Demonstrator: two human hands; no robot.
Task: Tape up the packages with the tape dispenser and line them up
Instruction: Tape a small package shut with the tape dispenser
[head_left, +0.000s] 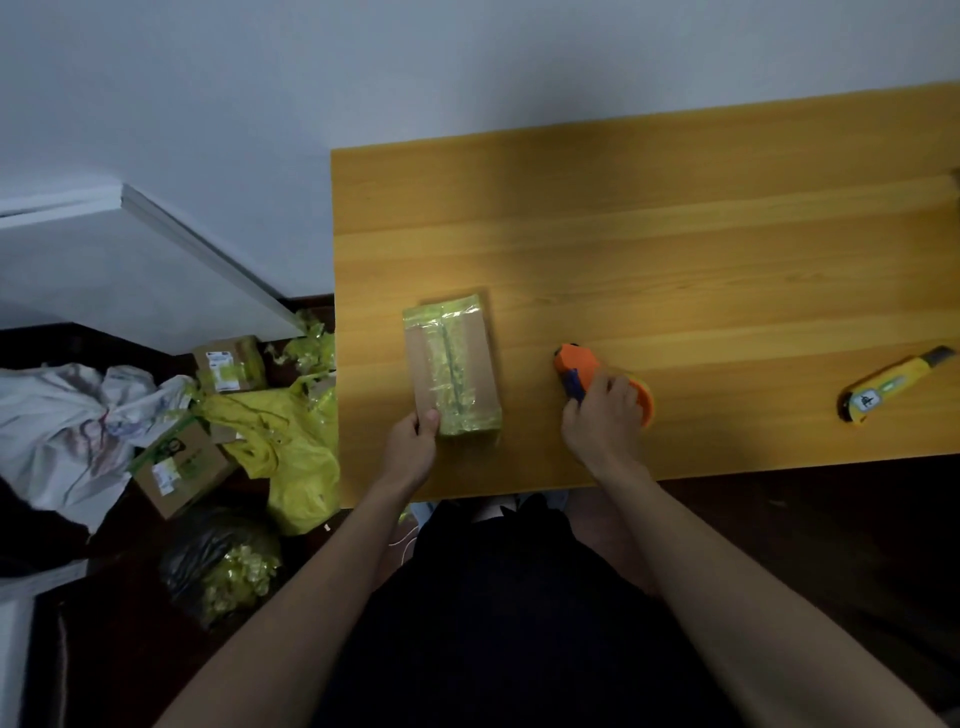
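Cardboard shows brown on the small flat package (451, 364) wrapped in shiny yellow-green tape, which lies on the yellow wooden counter (675, 249) near its left edge. A strip of tape runs down its middle and more tape covers both short ends, so this one looks close to done. The left hand (413, 441) holds its near left corner, thumb on top and the other fingers tucked under or beside it. I think the hand keeps the package from sliding, or is about to turn it.

Just to the right, apart from the package, sits the orange tape dispenser with a blue part (579, 371). The right hand (605, 410) lies over its back end with fingers curled around it. The tool rests on the counter, close enough to be brought to the package fast.

Farther right, well apart from both hands, lies a yellow box cutter (896, 384). Nobody touches it.

Down on the floor to the left sit two more brown cardboard boxes (182, 467) with labels, mixed with yellow plastic bags (291, 457) and white cloth (57, 415). They look like the next packages waiting for tape. No row of packages stands on the counter yet.
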